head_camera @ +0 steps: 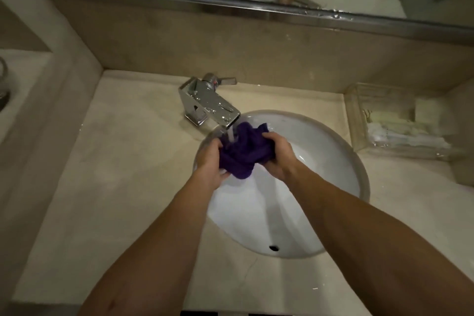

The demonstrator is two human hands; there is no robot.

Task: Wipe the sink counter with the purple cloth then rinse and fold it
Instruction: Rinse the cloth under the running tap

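Between my two hands, bunched under the spout: dark purple terry cloth (239,152), wadded, not spread. Left hand (210,161) grasps its left edge, fingers curled into the fabric. Right hand (278,155) clamps the right side, thumb over the top. Both are over the back-left part of the white oval ceramic basin (333,161).

Just beyond my fingertips, the square chrome faucet (209,102) is running; I see a thin stream hitting the cloth top between the hands. Lever handle points away to the right, behind the faucet body.

My read: wipe is done, this is the rinse step; fold not yet started.

Beige marble counter (123,161) runs on both sides of my forearms, with wet sheen and droplets near the faucet base. Well right of my right hand sits a clear plastic tray (384,120) holding pale packets; contents too blurred to name. Mirror with metal frame (256,5) is far ahead of the hands.

Risks as I judge them:
- Cloth stays wadded, so inner folds don't get rinsed.
- Lifting it out unwrung drips onto the counter I wiped, undoing the work.
- Stream deflects off the bunch and splashes over the rim on the faucet side.
- Wet grip slips and the cloth drops onto the drain (274,247).
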